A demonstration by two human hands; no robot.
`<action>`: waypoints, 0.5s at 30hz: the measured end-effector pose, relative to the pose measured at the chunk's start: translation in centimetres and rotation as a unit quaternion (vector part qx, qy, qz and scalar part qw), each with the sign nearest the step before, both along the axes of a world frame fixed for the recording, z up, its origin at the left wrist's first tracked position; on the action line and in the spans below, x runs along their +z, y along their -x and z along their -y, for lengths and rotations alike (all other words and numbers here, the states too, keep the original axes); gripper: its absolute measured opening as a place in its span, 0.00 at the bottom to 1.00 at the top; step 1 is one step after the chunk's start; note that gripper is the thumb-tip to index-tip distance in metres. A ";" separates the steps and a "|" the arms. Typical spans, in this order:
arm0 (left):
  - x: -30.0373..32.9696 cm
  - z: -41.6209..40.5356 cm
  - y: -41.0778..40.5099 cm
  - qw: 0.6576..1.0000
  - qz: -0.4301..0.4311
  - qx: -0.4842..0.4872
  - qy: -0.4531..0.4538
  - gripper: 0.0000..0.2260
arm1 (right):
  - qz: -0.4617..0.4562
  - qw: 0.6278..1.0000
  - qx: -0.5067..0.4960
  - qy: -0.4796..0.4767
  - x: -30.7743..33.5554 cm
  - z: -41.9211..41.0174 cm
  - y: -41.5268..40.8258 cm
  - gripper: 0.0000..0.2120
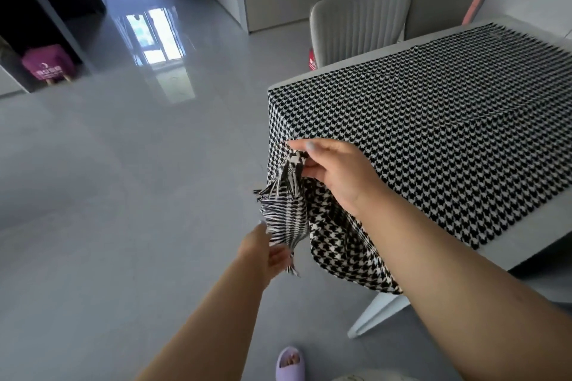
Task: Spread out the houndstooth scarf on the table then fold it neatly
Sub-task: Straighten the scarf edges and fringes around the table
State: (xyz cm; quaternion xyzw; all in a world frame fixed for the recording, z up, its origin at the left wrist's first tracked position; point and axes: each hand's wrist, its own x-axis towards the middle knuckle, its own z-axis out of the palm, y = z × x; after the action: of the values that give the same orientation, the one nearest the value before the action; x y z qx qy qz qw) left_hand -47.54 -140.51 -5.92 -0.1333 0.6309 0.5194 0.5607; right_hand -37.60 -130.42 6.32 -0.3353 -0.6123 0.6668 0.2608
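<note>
The black-and-white houndstooth scarf point(433, 120) lies spread flat across the grey table point(541, 235), and its near end hangs over the table's left edge. My right hand point(334, 173) pinches the fringed corner of that hanging end, level with the table edge. Lower down, my left hand point(266, 250) grips the fringe at the bottom of the same hanging end. The cloth bunches between my two hands. The scarf's far fringed end reaches the table's back right.
Two grey padded chairs point(359, 28) stand behind the table. A white table leg point(374, 315) slants to the floor below the hanging cloth. My foot in a lilac slipper point(289, 365) is on the glossy grey floor. A purple stool point(48, 63) sits far left.
</note>
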 end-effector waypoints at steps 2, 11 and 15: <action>-0.4 -0.8 -0.3 0.997 0.054 0.040 -0.046 0.18 | -0.003 1.000 -0.011 0.010 -0.2 0.0 0.0 0.13; -3.9 -4.8 3.4 0.961 0.172 0.163 -0.143 0.21 | -0.077 0.995 -0.049 0.041 0.8 -0.1 -1.0 0.11; -5.8 -5.7 4.4 0.950 0.231 0.161 -0.134 0.18 | -0.113 0.989 -0.076 0.049 1.1 -0.8 -1.8 0.11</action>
State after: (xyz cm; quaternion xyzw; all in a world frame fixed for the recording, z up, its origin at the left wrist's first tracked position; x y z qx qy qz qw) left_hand -51.93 -134.81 -11.72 -0.2730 0.3788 0.6377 0.6126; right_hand -35.77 -129.66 7.45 -0.3162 -0.5181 0.7077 0.3615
